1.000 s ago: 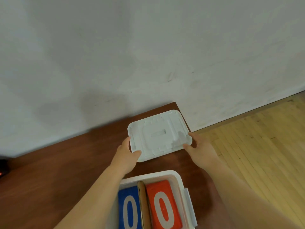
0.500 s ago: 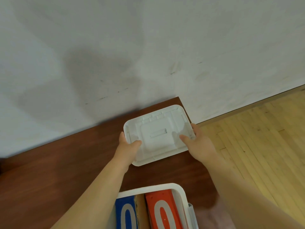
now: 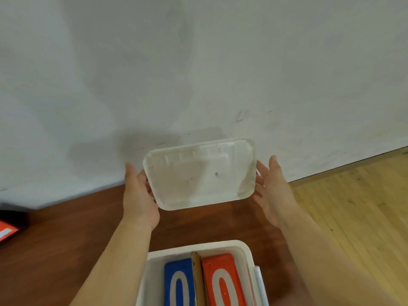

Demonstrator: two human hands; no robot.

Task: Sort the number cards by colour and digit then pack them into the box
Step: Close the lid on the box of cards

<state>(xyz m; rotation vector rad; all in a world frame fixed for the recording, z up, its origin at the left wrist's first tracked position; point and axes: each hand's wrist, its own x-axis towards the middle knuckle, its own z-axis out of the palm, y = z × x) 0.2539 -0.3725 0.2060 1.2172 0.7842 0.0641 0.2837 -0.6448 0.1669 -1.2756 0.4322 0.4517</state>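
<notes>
The lid [image 3: 198,173] was in the air beyond the box's [image 3: 198,247] far rim and above it, clear of the brown table [image 3: 66,250], and motion blur smeared its moulded ribs. Its long axis ran left to right, roughly parallel to that far rim. Its broad face was tipped toward the camera, and the blur hid whether this was the top or the underside.

The left hand [image 3: 139,193] gripped the lid's left short edge, fingers curled in under it and thumb raised. The right hand [image 3: 273,191] was spread, with straight fingers at the right short edge. Whether they pressed it or only hovered there could not be told.

The lid looked like thin, light moulded plastic: stiff enough to carry by its ends, probably smooth and a little slippery, and likely to flex if squeezed hard. The two short edges seemed the sensible holds, with thumbs on top.

Inside the box a blue 0 card [image 3: 178,283] and a red 0 card [image 3: 223,283] lay side by side with a cardboard divider [image 3: 197,279] between them. The packing seemed done and only the closing remained.
</notes>
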